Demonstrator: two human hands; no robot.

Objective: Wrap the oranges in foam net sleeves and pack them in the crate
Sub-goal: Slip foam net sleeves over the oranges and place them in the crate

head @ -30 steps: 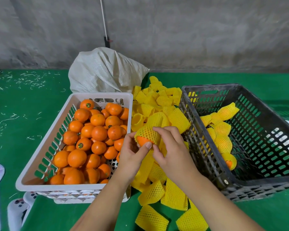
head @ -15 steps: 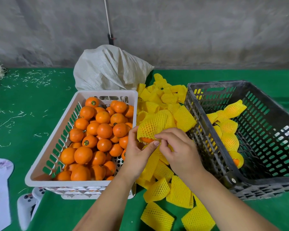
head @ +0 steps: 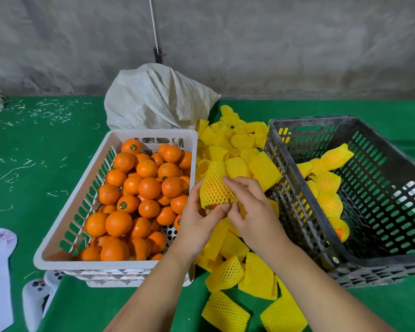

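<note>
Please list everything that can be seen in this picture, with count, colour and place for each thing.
White basket: one, left of centre on the green table.
Bare oranges: many, orange, heaped in the white basket.
Dark crate: one, grey-black, at the right.
Wrapped oranges: several, in yellow sleeves, along the dark crate's left side.
Loose foam sleeves: many, yellow, piled between basket and crate.
Sack: one, white, behind the basket.
Green table: one, strewn with pale shreds.
Game controller: one, white, lower left.
Orange being sleeved: one, yellow net over it, held above the pile.
Hands: left hand and right hand, both gripping that sleeve.
</note>
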